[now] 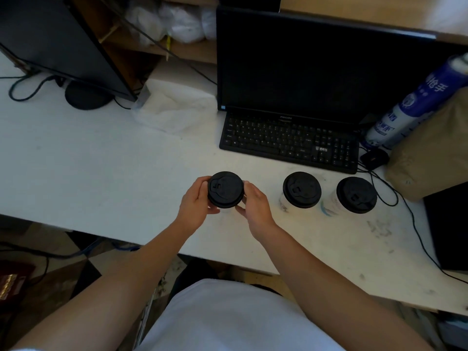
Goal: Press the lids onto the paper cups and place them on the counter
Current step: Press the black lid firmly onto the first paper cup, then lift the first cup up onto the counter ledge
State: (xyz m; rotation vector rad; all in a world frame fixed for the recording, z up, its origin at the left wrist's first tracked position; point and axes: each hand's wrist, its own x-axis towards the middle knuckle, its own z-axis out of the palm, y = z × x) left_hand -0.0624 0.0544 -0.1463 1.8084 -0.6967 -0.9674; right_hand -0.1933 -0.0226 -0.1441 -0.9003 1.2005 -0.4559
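Held cup (228, 211): middle of desk (101, 173), black lid (225, 190) on top; two lidded cups (301, 190) to its right
Grips: left grip (196, 203) and right grip (255, 206) clamped round lid rim
Risk: uneven push, lid seated crooked; hard squeeze, cup buckling

White counter (88, 160), black monitor (316, 64), keyboard (286, 140), wooden shelving (181, 52) behind.

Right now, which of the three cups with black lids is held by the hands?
The leftmost cup: the left hand and right hand grip its sides. The middle cup and the rightmost cup stand untouched.
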